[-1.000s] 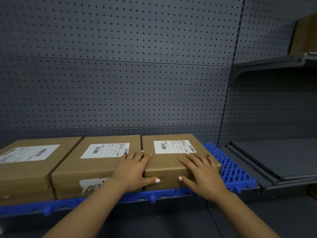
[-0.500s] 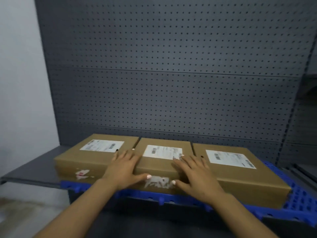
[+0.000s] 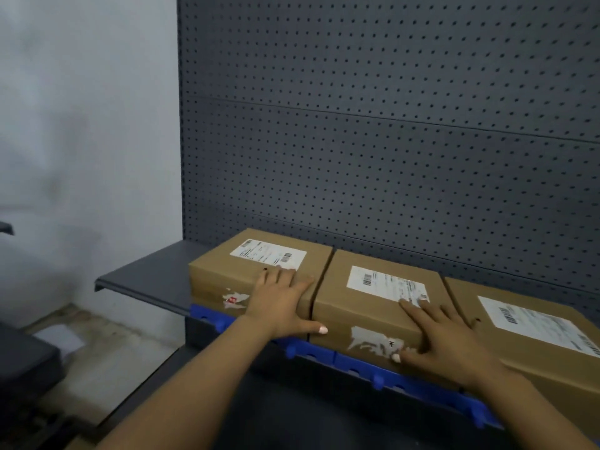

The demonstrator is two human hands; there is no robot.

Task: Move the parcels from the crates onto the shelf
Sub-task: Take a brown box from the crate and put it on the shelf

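Three brown cardboard parcels with white labels stand side by side on a blue plastic mat (image 3: 354,360) laid over the dark grey shelf (image 3: 152,280). My left hand (image 3: 281,303) lies flat, fingers spread, on the front right corner of the left parcel (image 3: 227,271). The middle parcel (image 3: 367,319) has my right hand (image 3: 444,342) resting flat on its front right corner, next to the right parcel (image 3: 539,349). Neither hand grips anything. No crate is in view.
A grey pegboard panel (image 3: 389,141) backs the shelf. A pale wall (image 3: 87,141) stands to the left. The shelf's bare left end juts past the parcels. A dark object (image 3: 26,362) sits low at the left, above the floor (image 3: 97,358).
My view has swung left. My hands slid from the right-hand parcels leftward and now lie on the left and middle parcels.
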